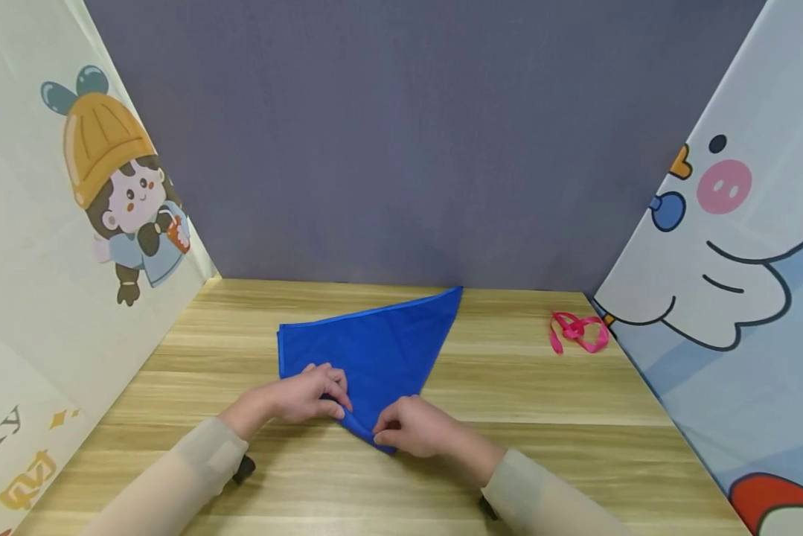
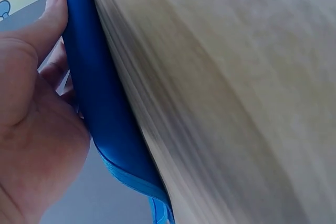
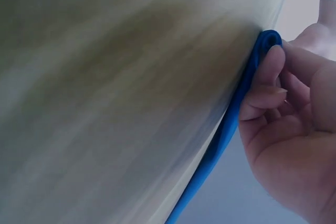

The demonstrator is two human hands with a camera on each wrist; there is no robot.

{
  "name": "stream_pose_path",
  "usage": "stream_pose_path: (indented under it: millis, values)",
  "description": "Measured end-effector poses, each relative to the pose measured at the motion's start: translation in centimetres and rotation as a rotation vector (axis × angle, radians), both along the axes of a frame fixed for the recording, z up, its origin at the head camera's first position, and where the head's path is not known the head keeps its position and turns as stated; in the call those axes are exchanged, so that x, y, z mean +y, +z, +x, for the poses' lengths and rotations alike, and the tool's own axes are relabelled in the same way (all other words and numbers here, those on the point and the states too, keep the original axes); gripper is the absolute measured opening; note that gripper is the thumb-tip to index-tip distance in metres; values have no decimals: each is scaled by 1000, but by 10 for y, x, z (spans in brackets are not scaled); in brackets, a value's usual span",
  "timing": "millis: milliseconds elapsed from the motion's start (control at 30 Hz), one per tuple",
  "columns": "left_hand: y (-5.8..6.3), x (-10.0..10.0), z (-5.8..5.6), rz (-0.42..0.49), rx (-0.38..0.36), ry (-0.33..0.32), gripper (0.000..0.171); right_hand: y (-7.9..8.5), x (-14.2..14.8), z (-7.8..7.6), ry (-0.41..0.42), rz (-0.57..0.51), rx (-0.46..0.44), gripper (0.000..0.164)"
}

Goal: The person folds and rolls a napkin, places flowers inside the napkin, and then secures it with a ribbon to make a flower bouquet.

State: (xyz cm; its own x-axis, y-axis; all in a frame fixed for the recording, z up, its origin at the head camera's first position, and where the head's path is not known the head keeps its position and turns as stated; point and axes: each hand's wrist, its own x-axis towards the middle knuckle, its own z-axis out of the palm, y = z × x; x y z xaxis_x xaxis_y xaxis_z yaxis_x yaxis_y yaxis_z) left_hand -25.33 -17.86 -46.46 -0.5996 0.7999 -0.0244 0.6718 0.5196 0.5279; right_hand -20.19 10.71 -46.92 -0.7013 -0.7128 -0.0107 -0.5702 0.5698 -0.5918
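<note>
A blue cloth (image 1: 381,342) lies on the wooden table, its upper right corner drawn out to a point. Its near edge is rolled into a narrow tube, and the spiral end of the roll (image 3: 271,39) shows in the right wrist view. My left hand (image 1: 310,393) holds the roll partway along, thumb (image 2: 55,14) against its near side. At the roll's lower right end, my right hand (image 1: 417,426) pinches the cloth between thumb and fingers. In the left wrist view the blue roll (image 2: 105,77) runs past the palm to a hemmed edge.
A pink ribbon (image 1: 575,327), loosely looped, lies at the far right of the wooden table (image 1: 508,372). A grey panel (image 1: 401,149) stands along the back. Printed panels with cartoon figures, a child (image 1: 133,193) and a white bird (image 1: 722,253), flank the left and right sides.
</note>
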Motion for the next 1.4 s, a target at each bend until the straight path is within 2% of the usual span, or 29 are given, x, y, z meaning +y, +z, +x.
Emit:
stream_pose_path:
  millis: [67,233,333,500,667,767,867,1067,1133,1400]
  values:
    - [-1,0,-1,-3,-4,2,18,1,2,-1,-6,-7,-25,11]
    - [-3,0,-4,-3,-17,20,20,0,3,-1,-68,-59,-171,6]
    - [-4,1,-5,2,-36,49,17,0,4,-2,-112,-94,-263,13]
    - [-3,4,-5,13,-75,83,9,1,5,-3,-111,-95,-300,21]
    - [-3,4,-4,-3,-10,80,13,3,6,-4,-98,-74,-287,21]
    - [-3,4,-3,-18,34,75,7,4,6,-5,-95,-58,-286,21]
    - [-3,4,-2,-19,49,68,11,5,5,-5,-88,-34,-256,21]
    - [-3,6,1,-7,55,60,14,6,0,-4,-69,76,10,18]
    - [-3,7,2,-7,59,56,14,7,-3,-4,-69,90,53,22]
    - [-5,17,9,9,57,62,14,2,-1,-3,-37,79,22,32]
